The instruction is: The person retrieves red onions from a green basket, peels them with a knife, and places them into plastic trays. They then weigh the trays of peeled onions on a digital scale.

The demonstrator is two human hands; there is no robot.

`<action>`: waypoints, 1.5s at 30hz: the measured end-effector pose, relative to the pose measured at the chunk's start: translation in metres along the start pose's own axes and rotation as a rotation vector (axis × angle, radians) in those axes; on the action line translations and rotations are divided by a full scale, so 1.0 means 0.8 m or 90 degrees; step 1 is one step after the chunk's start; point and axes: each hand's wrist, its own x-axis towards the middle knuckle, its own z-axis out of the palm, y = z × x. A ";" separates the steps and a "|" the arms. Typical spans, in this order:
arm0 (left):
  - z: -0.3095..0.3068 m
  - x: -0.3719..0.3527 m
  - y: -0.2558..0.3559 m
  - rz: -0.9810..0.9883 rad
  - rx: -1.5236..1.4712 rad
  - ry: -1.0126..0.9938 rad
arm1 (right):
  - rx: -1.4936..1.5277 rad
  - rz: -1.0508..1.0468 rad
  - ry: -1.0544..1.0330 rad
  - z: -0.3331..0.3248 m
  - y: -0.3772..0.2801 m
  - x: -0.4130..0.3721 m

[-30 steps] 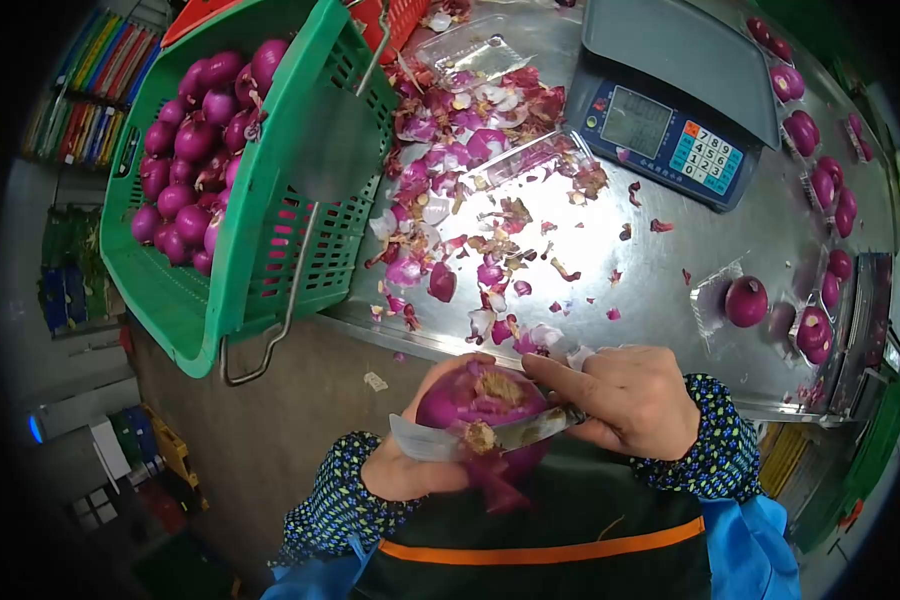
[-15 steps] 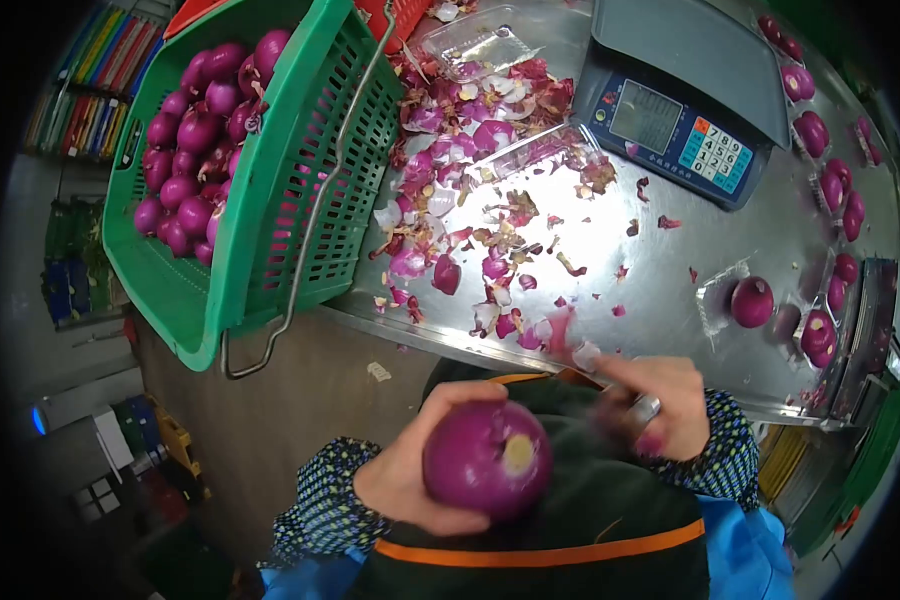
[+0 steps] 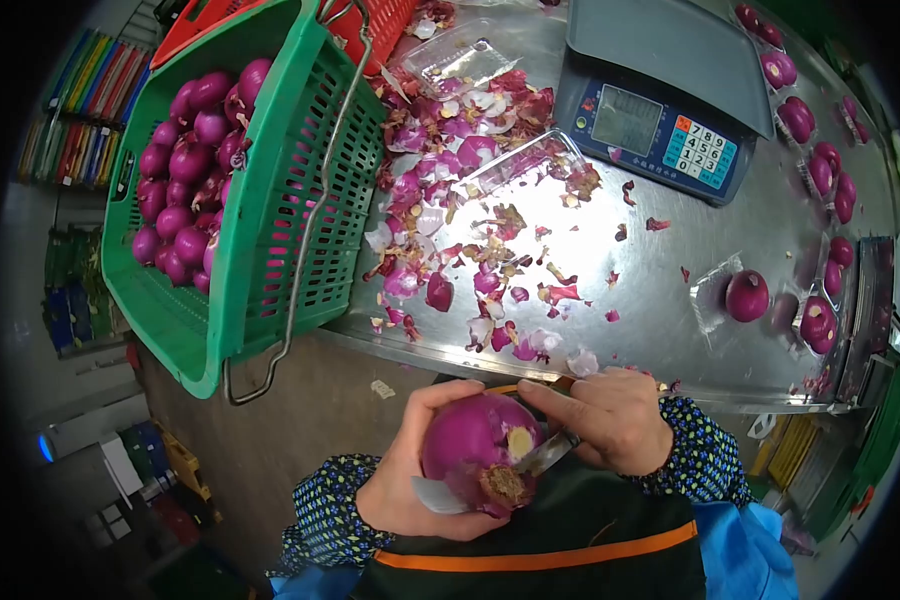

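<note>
My left hand (image 3: pixel 410 485) is wrapped around a large red onion (image 3: pixel 465 435) in front of the apron. A pale cut spot shows on the onion. At its lower side are a brown, fibrous root piece (image 3: pixel 505 485) and a loose flap of skin (image 3: pixel 438 495). My right hand (image 3: pixel 610 420) grips a small knife (image 3: pixel 550 455) whose blade lies against the onion's right side. The right index finger stretches toward the top of the onion. The knife's handle is mostly hidden in the hand.
A green basket (image 3: pixel 305 215) of red onions stands at left, beside a red basket (image 3: pixel 390 25). Onion skins (image 3: pixel 470 150), plastic trays and a digital scale (image 3: pixel 670 110) lie on the steel table (image 3: pixel 630 290). One onion (image 3: pixel 747 296) sits on a tray; more packed onions line the right.
My right hand has moved left with the knife, from beside the onion to its surface. The brown root piece and skin flap now show at the onion's lower side. The view has shifted slightly.
</note>
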 end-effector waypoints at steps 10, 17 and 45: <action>-0.008 0.021 0.022 0.150 0.368 0.021 | 0.693 0.404 0.011 0.004 0.010 0.020; 0.003 0.031 -0.023 -0.043 -0.572 0.005 | 0.971 0.394 0.040 0.006 0.002 0.016; -0.014 0.008 -0.006 0.258 0.275 0.183 | -0.004 0.178 0.185 0.002 0.018 0.011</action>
